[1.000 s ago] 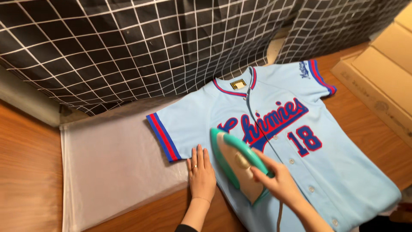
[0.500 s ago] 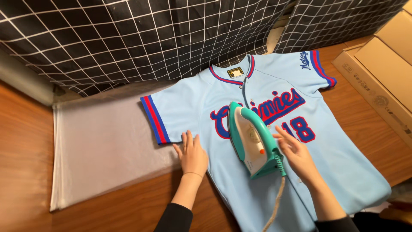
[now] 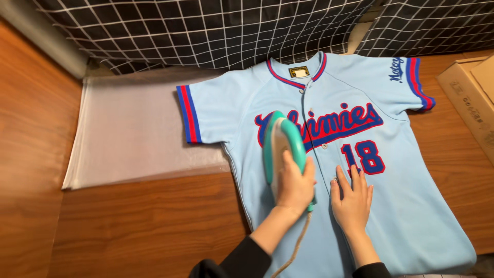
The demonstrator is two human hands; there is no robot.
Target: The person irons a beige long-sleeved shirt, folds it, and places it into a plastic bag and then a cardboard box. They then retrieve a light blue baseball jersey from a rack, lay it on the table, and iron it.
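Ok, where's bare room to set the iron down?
Free: the white mat left of the jersey, and the wood surface below the mat. Crowded: the jersey's middle, where the left hand grips the iron beside the flat right hand.

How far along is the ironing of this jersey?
Done: the jersey lies spread face up, sleeves flat. In hand: the left hand holds the iron on the chest lettering while the right hand presses the cloth flat. Left: probably the lower front, faintly creased near the hem.

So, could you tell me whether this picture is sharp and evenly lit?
Head view: jersey, iron, left hand and right hand are sharp; light is warm and even, without glare; the wood smears at the left edge.
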